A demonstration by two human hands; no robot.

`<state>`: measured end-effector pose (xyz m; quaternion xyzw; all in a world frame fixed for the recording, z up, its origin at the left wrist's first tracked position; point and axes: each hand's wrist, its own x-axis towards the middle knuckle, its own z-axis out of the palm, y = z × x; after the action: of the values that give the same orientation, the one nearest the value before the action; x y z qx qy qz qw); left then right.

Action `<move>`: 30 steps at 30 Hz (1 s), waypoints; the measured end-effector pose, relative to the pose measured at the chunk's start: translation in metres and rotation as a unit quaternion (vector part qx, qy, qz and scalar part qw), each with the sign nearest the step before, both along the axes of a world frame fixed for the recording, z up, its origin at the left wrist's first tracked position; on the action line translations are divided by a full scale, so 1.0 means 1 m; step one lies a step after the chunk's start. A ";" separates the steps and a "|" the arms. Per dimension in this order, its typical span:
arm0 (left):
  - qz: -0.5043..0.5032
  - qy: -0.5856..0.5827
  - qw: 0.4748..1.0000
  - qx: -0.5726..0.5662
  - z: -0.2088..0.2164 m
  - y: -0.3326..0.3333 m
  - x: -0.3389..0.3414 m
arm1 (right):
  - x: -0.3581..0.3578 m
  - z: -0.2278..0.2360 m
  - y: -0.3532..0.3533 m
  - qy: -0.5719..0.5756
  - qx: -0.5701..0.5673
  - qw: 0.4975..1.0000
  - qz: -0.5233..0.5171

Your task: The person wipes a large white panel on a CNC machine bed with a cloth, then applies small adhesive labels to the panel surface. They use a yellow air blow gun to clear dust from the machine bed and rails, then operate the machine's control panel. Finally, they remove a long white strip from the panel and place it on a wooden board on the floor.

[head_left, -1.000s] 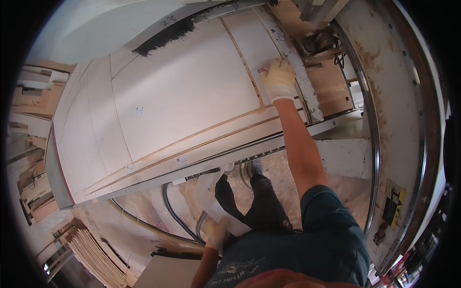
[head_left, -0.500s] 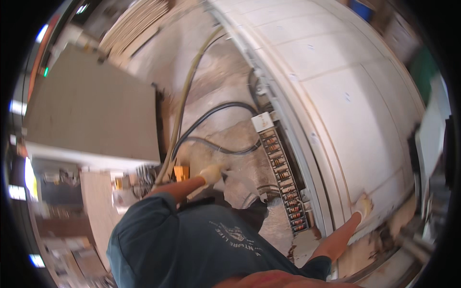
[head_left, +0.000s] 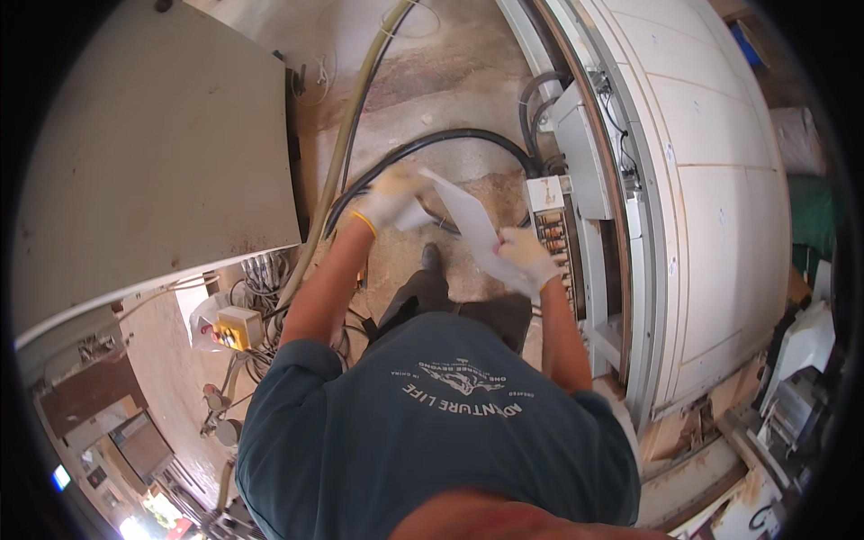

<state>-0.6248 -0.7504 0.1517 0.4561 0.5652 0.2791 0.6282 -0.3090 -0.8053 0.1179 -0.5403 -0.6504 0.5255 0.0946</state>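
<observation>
A thin white sheet (head_left: 470,214), long and slightly curved, hangs between my hands in front of my body. My left hand (head_left: 389,200), in a white work glove with a yellow cuff, grips its far-left end and is smeared by motion. A second white flap (head_left: 415,217) shows just beneath that hand; whether it belongs to the same sheet I cannot tell. My right hand (head_left: 527,257), also gloved, pinches the sheet's nearer right part. Both hands are over the floor, left of the machine bed bearing large pale panels (head_left: 720,216).
A big grey cabinet (head_left: 171,135) stands at the left. Thick black hoses (head_left: 432,139) loop across the floor. A slotted strip of small parts (head_left: 552,236) runs along the machine's side. A yellow control box (head_left: 237,328) and tangled cables lie lower left.
My right hand has left the panel surface and come inward to the sheet. My left hand has moved forward with the sheet. The view has swung, and my body stands more squarely in it.
</observation>
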 end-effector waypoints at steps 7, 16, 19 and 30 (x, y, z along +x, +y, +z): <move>0.136 -0.072 0.984 -0.091 -0.007 0.162 -0.121 | -0.074 0.029 0.161 0.187 -0.046 0.951 -0.243; 0.046 -0.130 0.990 -0.040 -0.013 0.323 -0.127 | -0.273 -0.013 0.416 0.438 -0.088 0.818 -0.363; 0.156 -0.249 0.954 -0.055 -0.004 0.376 -0.149 | -0.330 0.020 0.493 0.352 -0.072 0.919 -0.163; 0.432 0.405 0.786 0.176 0.149 0.813 -0.756 | -0.194 -0.098 0.610 0.083 -0.121 0.930 -0.337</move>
<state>-1.3809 0.0630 0.3010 0.3386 0.8466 0.4056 0.0642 -0.5034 -0.1951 0.0194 -0.6897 -0.3516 0.5801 0.2534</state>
